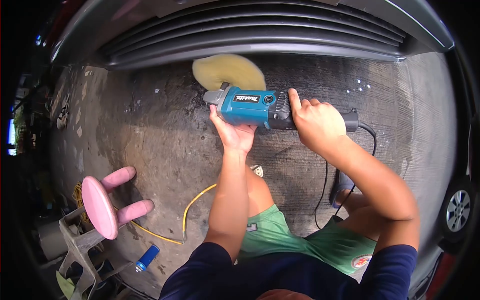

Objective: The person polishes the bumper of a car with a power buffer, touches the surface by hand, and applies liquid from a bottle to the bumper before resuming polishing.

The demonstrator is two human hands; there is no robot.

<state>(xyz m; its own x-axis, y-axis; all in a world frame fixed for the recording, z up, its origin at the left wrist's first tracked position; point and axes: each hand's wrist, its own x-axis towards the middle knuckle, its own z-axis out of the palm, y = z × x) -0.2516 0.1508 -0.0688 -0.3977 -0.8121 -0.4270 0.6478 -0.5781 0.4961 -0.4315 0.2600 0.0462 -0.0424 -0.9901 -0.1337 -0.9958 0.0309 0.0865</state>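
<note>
A teal and black Makita polisher (247, 106) lies across both my hands, its yellow wool pad (230, 71) close to the lower edge of the grey car bumper (255, 44). The pad's outline is blurred. My left hand (234, 132) supports the tool from below near its metal head, thumb up against the side. Around the black rear handle wraps my right hand (320, 120), with the index finger stretched along the housing. From the handle's end a black cord (371, 131) curves down toward my legs.
A pink-topped stool (98, 207) stands at left near a grey plastic stool (80, 245). A blue canister (147, 258) lies on the concrete floor (165, 145). A yellow cable (187, 205) runs across it to a white socket (257, 170). A car wheel (457, 211) is far right.
</note>
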